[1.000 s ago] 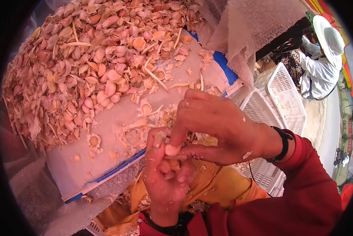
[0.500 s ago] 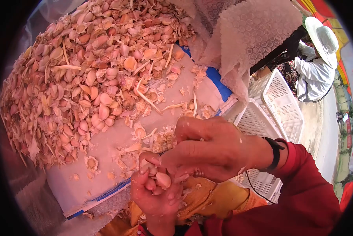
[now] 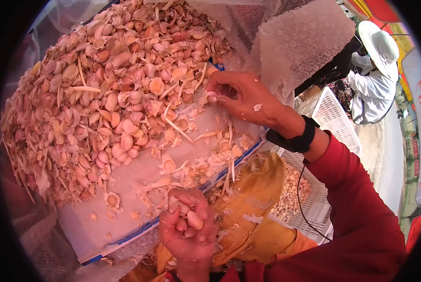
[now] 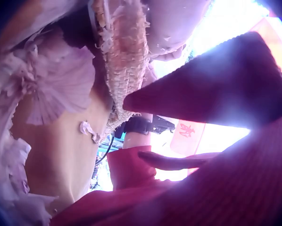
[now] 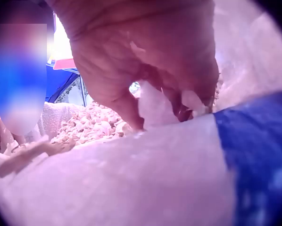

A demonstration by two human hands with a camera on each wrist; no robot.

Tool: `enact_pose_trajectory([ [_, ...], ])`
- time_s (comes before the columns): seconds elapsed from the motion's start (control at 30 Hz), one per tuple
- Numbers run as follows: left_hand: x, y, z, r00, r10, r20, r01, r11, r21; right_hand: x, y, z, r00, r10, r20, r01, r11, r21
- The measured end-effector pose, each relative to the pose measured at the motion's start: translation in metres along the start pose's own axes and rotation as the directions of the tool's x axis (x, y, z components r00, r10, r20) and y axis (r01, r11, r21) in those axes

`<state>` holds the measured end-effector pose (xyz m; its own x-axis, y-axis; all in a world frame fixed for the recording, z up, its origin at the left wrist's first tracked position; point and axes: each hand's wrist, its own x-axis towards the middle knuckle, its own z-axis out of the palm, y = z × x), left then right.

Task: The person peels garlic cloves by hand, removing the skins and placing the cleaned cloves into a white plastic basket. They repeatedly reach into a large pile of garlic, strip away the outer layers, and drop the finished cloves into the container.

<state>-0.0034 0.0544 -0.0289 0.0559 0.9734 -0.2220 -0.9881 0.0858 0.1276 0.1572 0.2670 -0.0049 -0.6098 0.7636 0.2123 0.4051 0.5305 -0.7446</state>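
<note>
My left hand (image 3: 189,242) is palm up below the front edge of the covered board (image 3: 121,183), fingers curled around several garlic cloves (image 3: 195,220). At the right side of the large pile of unpeeled garlic (image 3: 102,94), my right hand (image 3: 252,101) is low over the board with bent fingers. Between its thumb and fingers, the right wrist view shows white papery garlic skin (image 5: 155,106). Dry stems and skin scraps (image 3: 196,171) litter the board between the two hands. In the left wrist view, a pale fan of garlic skin (image 4: 61,84) is close to the lens.
A white crate with cloves (image 3: 292,192) stands right of the orange cloth (image 3: 248,202), crossed by a black cable (image 3: 300,207). Another white crate (image 3: 335,113) is behind. Bubble wrap (image 3: 304,42) hangs at the back; a person in a white hat (image 3: 379,49) sits right.
My right hand has left the cloves in my left hand and moved up and away to the edge of the pile. The left hand stays low, still holding cloves.
</note>
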Motion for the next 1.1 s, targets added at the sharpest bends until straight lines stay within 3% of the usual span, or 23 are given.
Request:
enact_pose_trajectory([
  [0.1,-0.003,-0.001,0.0,1.0,0.003,0.004,-0.003,1.0,-0.007,-0.025,-0.04,0.003,0.998,0.048,0.044,-0.056,0.975,0.216],
  [0.13,-0.003,-0.002,0.001,1.0,0.004,0.006,-0.004,1.0,-0.005,-0.032,-0.054,-0.001,0.991,0.059,0.124,-0.084,0.975,0.204],
  [0.4,-0.009,-0.006,0.006,1.0,0.007,0.01,-0.007,1.0,-0.007,-0.072,-0.046,0.034,0.969,0.093,0.229,-0.039,0.973,-0.229],
  [0.6,-0.005,-0.005,0.005,1.0,0.015,-0.022,-0.015,1.0,0.012,-0.055,-0.05,0.038,0.946,0.071,0.316,0.06,0.92,-0.388],
  [0.8,-0.005,-0.001,0.005,0.998,0.018,-0.062,-0.017,1.0,0.013,-0.05,-0.047,0.042,0.969,0.025,0.247,0.089,0.894,-0.439],
  [1.1,-0.005,-0.002,0.008,0.994,0.01,-0.109,-0.009,1.0,0.013,-0.059,-0.043,0.04,0.949,-0.009,0.316,0.156,0.882,-0.445],
])
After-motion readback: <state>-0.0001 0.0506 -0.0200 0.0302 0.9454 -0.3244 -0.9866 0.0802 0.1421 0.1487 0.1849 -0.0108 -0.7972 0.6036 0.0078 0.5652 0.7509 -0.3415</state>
